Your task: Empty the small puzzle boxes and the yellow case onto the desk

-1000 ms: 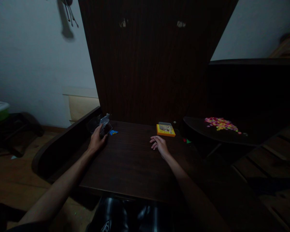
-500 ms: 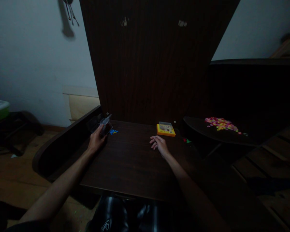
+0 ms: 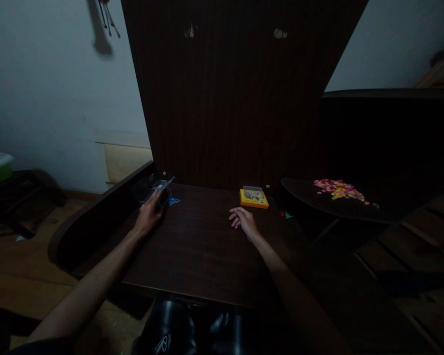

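At the far left of the desk, my left hand (image 3: 150, 216) has its fingers closed on a clear plastic box (image 3: 158, 185). One thin flat part of the box sticks up at a slant past my fingertips. Its contents are too dark to make out. A small heap of blue pieces with a little yellow (image 3: 174, 201) lies just right of it. My right hand (image 3: 245, 222) rests over the desk with loosely curled, parted fingers and nothing in them. Just beyond it lies a yellow box (image 3: 253, 200), with a clear plastic case (image 3: 253, 191) on top.
A dark upright panel (image 3: 225, 108) rises behind the desk top (image 3: 200, 246). On a rounded shelf (image 3: 303, 197) at right is a pile of pink, yellow and red pieces (image 3: 339, 189). Small red and green bits (image 3: 287, 215) lie near it. A raised side board (image 3: 96, 212) bounds the left.
My left hand has turned the clear plastic box slightly, and its slanted part now leans further right. My right hand has stayed in place.
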Available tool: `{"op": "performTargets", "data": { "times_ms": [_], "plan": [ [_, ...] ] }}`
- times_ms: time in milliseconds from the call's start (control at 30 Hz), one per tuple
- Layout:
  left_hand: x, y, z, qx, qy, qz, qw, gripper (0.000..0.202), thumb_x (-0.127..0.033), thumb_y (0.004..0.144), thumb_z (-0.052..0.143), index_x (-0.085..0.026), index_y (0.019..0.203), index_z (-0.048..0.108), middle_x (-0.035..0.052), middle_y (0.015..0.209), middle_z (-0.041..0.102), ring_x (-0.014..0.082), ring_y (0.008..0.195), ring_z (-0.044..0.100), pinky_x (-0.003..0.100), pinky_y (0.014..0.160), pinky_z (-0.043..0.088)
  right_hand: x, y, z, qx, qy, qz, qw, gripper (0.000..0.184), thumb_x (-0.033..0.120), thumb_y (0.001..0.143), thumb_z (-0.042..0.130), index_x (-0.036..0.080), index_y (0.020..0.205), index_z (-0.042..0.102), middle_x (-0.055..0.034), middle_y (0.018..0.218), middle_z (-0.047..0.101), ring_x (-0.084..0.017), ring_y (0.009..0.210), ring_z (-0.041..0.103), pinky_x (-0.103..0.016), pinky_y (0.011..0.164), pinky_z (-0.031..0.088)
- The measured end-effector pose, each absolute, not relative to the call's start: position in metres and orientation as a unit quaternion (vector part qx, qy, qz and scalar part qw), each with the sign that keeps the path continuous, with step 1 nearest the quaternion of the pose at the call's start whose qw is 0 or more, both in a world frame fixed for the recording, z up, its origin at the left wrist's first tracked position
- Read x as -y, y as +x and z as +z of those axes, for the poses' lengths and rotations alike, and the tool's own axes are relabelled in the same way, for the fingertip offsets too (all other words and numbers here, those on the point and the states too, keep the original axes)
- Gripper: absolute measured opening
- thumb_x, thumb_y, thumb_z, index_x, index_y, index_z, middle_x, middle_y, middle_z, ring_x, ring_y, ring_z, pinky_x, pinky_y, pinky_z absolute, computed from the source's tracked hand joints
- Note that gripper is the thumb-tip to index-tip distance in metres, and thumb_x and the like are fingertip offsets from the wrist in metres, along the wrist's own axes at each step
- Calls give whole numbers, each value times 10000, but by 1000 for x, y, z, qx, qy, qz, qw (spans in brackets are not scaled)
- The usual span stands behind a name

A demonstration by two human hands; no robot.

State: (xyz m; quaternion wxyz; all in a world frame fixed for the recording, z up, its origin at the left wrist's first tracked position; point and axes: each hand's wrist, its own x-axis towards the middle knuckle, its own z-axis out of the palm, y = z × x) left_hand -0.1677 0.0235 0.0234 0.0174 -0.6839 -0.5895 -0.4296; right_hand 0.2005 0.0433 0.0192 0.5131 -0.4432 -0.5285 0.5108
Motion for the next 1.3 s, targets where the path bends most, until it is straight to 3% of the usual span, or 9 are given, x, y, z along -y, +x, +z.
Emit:
{"op": "performTargets", "data": {
  "times_ms": [1000,1300],
  "plan": [
    [-20,-158,22,575,-749,-318,89,576,-146,875,488,-228,1439,406,55,1542,363,250,1338,469,375,1107,430,-42,200,21,538,-446,508,503,413,563,692,597,168,811,615,-1,590,634,-103,395,547,-187,350,367],
    [-20,-157,23,576,-753,-306,92,521,-165,912,455,-228,1427,412,69,1544,359,267,1299,512,401,1077,466,-42,200,21,539,-447,508,502,403,553,681,595,168,799,615,1,586,632,-101,391,543,-186,350,362]
  ]
}}
